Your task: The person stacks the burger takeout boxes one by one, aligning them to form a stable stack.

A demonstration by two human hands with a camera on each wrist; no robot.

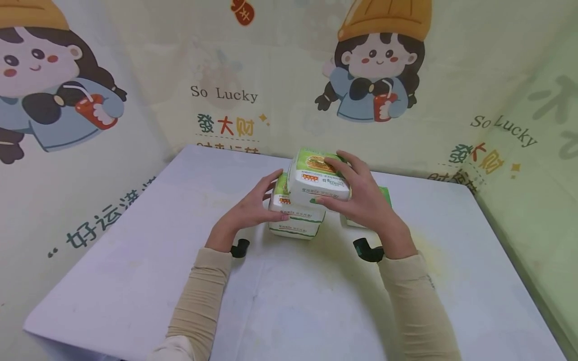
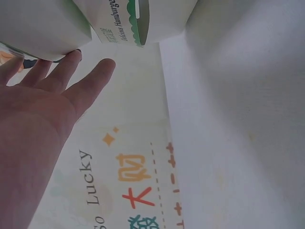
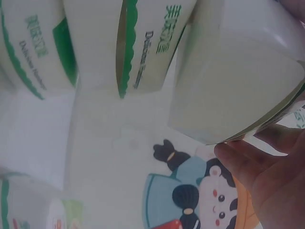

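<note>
Two white-and-green hamburger boxes are stacked near the back of the table, the upper one [image 1: 296, 206] above the lower one [image 1: 293, 229]. My left hand [image 1: 247, 206] is around the upper box's left side, thumb on the front and fingers towards the back. A third hamburger box [image 1: 319, 183], tilted, is gripped by my right hand [image 1: 368, 195] over the stack's right part. In the right wrist view, fingertips [image 3: 233, 155] press its far edge, and its pale underside [image 3: 228, 81] shows. Whether it touches the box below, I cannot tell.
Behind my right hand stands another hamburger box [image 1: 385, 193], partly hidden. The white table [image 1: 289, 301] ends at a cartoon-printed backdrop [image 1: 280, 115] close behind the stack. Black curved pieces [image 1: 368, 250] stick out at both wrists.
</note>
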